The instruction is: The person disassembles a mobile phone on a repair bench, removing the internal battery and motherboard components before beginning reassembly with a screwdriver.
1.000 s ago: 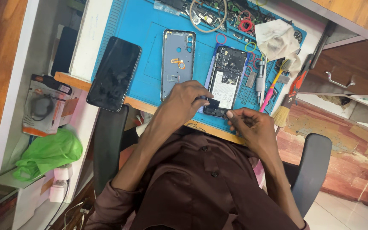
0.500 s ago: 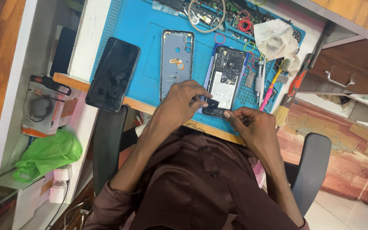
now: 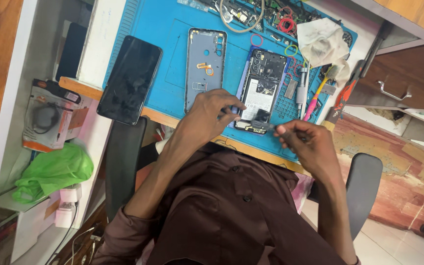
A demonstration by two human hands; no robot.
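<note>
On the blue mat (image 3: pixel 172 44) at the counter's near edge lies the opened phone (image 3: pixel 262 91), light, stiff, fragile, best held by its rim; at its six o'clock the left hand (image 3: pixel 207 115) pinches a small black part (image 3: pixel 260 117), while the right hand (image 3: pixel 303 142) pinches a thin tool.

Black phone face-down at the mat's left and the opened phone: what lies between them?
In the head view, a grey-blue back cover lies between the black phone and the opened phone, on the blue mat.

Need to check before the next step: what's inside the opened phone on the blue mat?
Inside the opened phone: a dark upper section with camera openings and a pale battery below it. Its bottom end is covered by the left hand and a small dark part; the right hand is beside it.
</note>
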